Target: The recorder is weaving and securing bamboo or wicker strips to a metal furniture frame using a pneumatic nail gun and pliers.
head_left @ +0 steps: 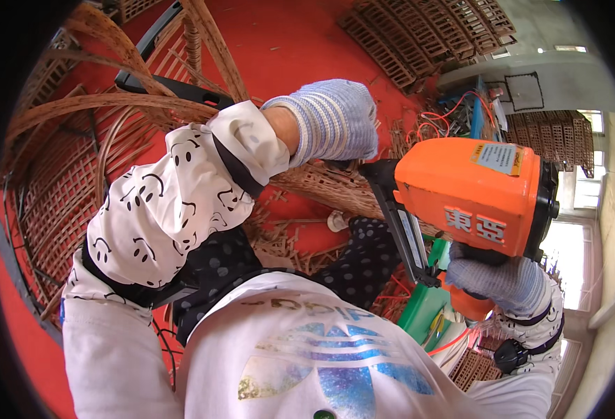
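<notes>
In a blue-and-white knitted glove, my left hand (335,122) is closed over a woven rattan piece (335,188) in front of me; its fingertips are hidden underneath. My right hand (499,279), also gloved, wraps round the handle of an orange nail gun (461,178). The gun lies sideways, with its black nose end close beside my left fist. Its long dark magazine (408,237) slants down toward my body. Whether the nose touches the rattan is hidden behind my left hand.
Curved rattan poles (112,101) and a woven lattice (63,202) fill the left side. Stacked brown lattice panels (426,42) stand at the far right on the red floor (286,42). A green container (419,307) and a red hose (450,342) are below the gun.
</notes>
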`<state>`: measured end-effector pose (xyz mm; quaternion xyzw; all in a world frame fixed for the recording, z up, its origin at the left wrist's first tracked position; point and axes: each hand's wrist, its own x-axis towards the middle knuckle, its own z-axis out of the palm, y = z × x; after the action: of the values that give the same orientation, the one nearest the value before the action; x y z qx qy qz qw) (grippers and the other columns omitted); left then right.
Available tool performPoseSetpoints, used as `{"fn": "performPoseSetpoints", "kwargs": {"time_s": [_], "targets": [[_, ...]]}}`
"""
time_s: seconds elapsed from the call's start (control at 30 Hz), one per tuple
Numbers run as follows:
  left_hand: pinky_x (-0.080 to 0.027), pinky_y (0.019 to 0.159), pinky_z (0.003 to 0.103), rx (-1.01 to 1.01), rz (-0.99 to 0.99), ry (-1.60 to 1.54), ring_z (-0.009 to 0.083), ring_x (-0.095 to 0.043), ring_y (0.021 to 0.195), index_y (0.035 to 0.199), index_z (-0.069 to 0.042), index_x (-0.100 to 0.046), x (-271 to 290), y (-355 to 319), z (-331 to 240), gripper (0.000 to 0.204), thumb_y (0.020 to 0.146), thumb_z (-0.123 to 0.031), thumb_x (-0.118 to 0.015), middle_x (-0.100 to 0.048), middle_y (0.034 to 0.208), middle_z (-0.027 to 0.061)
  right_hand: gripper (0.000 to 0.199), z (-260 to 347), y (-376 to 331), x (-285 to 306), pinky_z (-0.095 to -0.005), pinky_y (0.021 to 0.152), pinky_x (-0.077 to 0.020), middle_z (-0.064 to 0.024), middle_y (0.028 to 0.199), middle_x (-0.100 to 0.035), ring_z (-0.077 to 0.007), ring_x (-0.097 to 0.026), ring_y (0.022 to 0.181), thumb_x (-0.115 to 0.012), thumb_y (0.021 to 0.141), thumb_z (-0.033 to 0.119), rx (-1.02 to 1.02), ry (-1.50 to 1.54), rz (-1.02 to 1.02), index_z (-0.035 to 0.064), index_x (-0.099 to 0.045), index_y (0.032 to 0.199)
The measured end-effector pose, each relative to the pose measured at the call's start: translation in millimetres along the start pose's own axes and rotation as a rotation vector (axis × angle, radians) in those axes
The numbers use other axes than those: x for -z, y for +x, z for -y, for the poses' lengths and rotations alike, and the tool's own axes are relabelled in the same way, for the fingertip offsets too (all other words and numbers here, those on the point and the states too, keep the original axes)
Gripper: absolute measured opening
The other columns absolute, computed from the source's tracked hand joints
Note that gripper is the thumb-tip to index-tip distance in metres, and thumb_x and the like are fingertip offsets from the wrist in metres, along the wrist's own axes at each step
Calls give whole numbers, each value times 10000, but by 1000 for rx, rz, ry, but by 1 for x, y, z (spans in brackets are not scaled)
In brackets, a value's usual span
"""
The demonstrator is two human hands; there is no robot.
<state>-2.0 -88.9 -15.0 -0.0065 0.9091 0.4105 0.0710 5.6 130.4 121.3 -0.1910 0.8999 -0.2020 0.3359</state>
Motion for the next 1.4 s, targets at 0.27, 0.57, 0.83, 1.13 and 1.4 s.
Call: {"fn": "performPoseSetpoints", "kwargs": {"time_s": [0.27,0.57,0.83,1.13,1.4], "targets": [[-521,722,423,-49,88,21,342,-652,800,923,-21,-695,5,-7,-1,297,781,-259,-588,-664,857,189,196,14,0,0,-267,607,-499,-31,753,-617,-124,-613,664,-689,757,134,-49,-14,6,30,-609,903],[-500,609,363,-74,-54,-18,251,-617,596,717,-39,-687,-2,-7,4,296,769,-326,-635,-625,610,120,382,32,5,9,-295,698,-514,-50,901,-630,-125,-604,792,-689,723,25,-115,-54,21,24,-572,1087],[-488,526,284,-113,40,-58,127,-605,530,785,-36,-689,3,-7,5,320,845,-334,-590,-642,620,59,337,-14,-6,2,-268,549,-488,-36,736,-602,-127,-588,598,-676,708,94,5,232,-45,9,-562,1013],[-500,748,337,-191,56,175,257,-648,799,1003,-32,-647,-3,-15,-6,434,703,-325,-759,-672,855,126,162,-211,-65,45,-271,481,-491,-33,582,-539,-137,-563,514,-621,789,154,-74,604,-772,0,-580,815],[-486,616,289,-44,40,3,164,-613,642,886,-21,-658,-18,-16,-23,269,699,-187,-760,-644,707,84,206,-416,-63,37,-303,372,-432,-36,579,-518,-152,-502,402,-684,748,129,-597,423,-905,53,-534,867]]}}
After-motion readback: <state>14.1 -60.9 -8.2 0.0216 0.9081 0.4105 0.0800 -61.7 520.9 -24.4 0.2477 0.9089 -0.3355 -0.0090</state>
